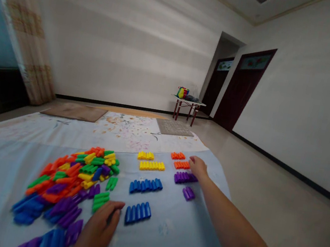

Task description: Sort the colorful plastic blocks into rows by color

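Observation:
My right hand [198, 167] reaches to the far right with its fingers curled at the right end of a row of orange plastic tubes [180, 165]. Whatever its fingertips hold is hidden. Just nearer lie a row of purple tubes [184, 178] and a small purple group [188, 193]. My left hand [100, 226] rests low on the cloth, thumb and forefinger apart, beside a short row of green tubes [100, 201]. Nothing shows between its fingers. To its right stretch two blue rows, the nearer blue tubes [138, 213] closest to it.
A mixed heap of coloured tubes [64, 178] covers the left side of the pale blue cloth [161, 241]. Yellow rows [152, 166] lie in the middle. Beyond are a brown mat [75, 112] and a grey mat [174, 128]. A small table [189, 100] stands near the far wall.

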The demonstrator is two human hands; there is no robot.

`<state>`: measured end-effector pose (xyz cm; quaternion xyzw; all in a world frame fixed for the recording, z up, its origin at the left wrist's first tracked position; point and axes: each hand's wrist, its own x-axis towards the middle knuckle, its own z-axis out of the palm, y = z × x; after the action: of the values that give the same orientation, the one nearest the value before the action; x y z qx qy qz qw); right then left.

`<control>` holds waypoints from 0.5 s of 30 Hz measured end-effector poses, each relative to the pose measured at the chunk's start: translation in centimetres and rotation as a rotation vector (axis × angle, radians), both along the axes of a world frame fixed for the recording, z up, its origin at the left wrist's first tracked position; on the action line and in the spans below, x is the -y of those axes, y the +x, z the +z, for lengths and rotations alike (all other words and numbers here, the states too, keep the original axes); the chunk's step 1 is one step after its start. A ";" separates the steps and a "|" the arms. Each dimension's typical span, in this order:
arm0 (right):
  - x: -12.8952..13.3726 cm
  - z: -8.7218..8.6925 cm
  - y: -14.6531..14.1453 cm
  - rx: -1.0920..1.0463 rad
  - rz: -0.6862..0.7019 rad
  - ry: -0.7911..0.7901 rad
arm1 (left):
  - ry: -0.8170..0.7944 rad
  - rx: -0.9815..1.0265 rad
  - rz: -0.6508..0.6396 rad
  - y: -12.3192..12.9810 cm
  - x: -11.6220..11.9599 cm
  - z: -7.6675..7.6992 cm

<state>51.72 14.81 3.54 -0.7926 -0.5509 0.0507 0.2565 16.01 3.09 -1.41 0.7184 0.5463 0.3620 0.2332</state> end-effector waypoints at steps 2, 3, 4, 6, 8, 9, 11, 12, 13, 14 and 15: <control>1.2 0.8 -1.9 -0.013 0.088 0.080 | 0.003 0.003 -0.013 0.3 0.5 0.5; 2.1 1.1 -3.1 -0.027 0.144 0.120 | 0.005 0.002 -0.020 0.4 0.7 0.6; 3.0 1.2 -4.5 -0.049 0.204 0.163 | 0.010 0.000 -0.026 0.5 1.0 0.8; 5.2 1.3 -7.2 -0.142 0.345 0.266 | 0.028 -0.014 -0.035 0.6 1.4 1.0; 7.5 1.0 -9.7 -0.262 0.457 0.316 | 0.069 -0.043 -0.049 0.7 1.8 1.4; 8.5 0.7 -10.8 -0.315 0.492 0.313 | 0.100 -0.067 -0.055 0.6 1.9 1.6; 10.2 0.1 -12.5 -0.383 0.525 0.275 | 0.163 -0.136 -0.046 0.3 2.0 2.2; 10.8 -0.2 -13.0 -0.405 0.531 0.261 | 0.187 -0.182 -0.028 0.1 2.0 2.5; 11.3 -0.5 -13.3 -0.418 0.533 0.253 | 0.199 -0.236 0.001 -0.2 1.9 2.7; 11.6 -0.8 -13.4 -0.428 0.530 0.251 | 0.199 -0.295 0.036 -0.6 1.7 3.0; 11.8 -1.2 -13.4 -0.437 0.524 0.252 | 0.186 -0.360 0.071 -0.9 1.6 3.1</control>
<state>38.28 3.02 2.35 -0.5569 -0.6696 0.2146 0.4421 15.09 1.53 1.72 0.7703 0.5683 0.2846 0.0516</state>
